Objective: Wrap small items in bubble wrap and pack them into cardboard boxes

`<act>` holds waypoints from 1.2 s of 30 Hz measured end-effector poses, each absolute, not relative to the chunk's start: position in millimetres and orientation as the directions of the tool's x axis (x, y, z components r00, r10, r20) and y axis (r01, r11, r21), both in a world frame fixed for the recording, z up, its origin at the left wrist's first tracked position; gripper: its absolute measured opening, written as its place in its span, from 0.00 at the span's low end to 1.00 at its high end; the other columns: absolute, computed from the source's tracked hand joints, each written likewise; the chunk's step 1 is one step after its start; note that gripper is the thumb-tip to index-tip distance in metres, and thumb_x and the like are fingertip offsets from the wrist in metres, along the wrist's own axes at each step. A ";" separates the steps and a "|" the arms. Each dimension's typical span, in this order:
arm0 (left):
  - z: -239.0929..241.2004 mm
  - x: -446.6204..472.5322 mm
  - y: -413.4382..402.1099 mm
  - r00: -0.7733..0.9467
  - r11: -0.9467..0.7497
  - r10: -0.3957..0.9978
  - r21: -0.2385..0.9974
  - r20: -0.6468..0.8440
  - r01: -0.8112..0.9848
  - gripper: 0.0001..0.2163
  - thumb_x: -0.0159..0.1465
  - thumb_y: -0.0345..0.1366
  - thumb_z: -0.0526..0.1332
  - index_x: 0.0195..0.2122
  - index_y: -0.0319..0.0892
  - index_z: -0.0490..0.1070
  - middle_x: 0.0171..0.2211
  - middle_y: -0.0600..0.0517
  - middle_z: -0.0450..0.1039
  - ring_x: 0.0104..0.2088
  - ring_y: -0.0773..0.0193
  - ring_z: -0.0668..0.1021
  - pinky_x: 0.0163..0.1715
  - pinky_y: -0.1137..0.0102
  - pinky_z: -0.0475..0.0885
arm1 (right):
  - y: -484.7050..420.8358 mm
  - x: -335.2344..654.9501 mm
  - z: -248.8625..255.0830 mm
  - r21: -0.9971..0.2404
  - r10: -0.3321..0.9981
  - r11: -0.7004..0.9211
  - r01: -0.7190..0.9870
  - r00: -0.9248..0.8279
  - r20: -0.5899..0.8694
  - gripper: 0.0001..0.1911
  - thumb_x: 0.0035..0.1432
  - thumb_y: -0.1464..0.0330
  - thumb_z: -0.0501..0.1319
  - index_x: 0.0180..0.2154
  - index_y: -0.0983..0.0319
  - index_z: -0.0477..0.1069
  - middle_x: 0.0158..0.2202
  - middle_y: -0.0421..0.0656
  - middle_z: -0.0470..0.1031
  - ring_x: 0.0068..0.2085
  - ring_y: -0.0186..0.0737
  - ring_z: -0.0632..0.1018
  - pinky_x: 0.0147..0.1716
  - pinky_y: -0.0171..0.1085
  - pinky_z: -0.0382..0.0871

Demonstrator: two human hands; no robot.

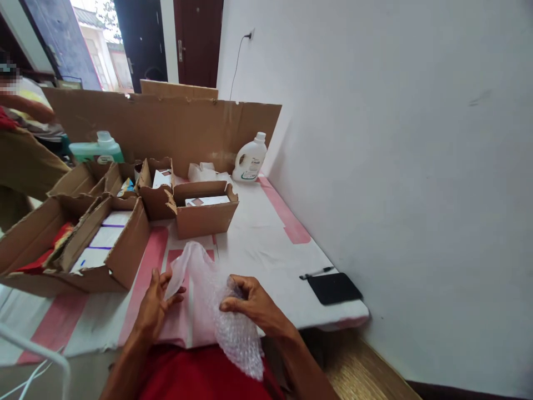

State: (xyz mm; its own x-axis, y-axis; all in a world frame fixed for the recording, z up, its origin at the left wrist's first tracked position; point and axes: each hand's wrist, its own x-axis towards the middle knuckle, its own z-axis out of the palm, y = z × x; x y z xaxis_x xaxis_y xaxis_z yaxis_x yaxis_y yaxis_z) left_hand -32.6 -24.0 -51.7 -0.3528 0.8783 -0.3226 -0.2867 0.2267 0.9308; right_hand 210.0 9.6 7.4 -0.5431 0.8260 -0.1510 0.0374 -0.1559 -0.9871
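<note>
A sheet of clear bubble wrap (208, 289) lies over the near edge of the table (266, 244) and hangs down toward my lap. My left hand (156, 305) pinches its left edge between thumb and fingers. My right hand (250, 303) is closed on the wrap's middle, fingers curled around a bunched part; whether something is inside the wrap is hidden. Both hands rest just above the white and pink table cover.
Several open cardboard boxes stand beyond my hands: a small one (205, 214) with white packs, a large one (100, 250) at left. A white jug (250, 158), a green bottle (97, 149), a pen (317, 272) and a black pad (334, 288). Another person (25, 139) stands far left. White wall at right.
</note>
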 end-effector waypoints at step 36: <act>-57.2 5.6 -63.0 0.440 -0.591 0.768 0.251 0.465 0.766 0.08 0.66 0.36 0.61 0.46 0.44 0.74 0.38 0.49 0.79 0.37 0.59 0.78 0.38 0.65 0.73 | 169.3 241.5 -25.0 -0.756 0.857 0.272 0.595 -0.508 -0.091 0.05 0.58 0.66 0.65 0.35 0.62 0.76 0.35 0.44 0.76 0.39 0.43 0.74 0.40 0.39 0.66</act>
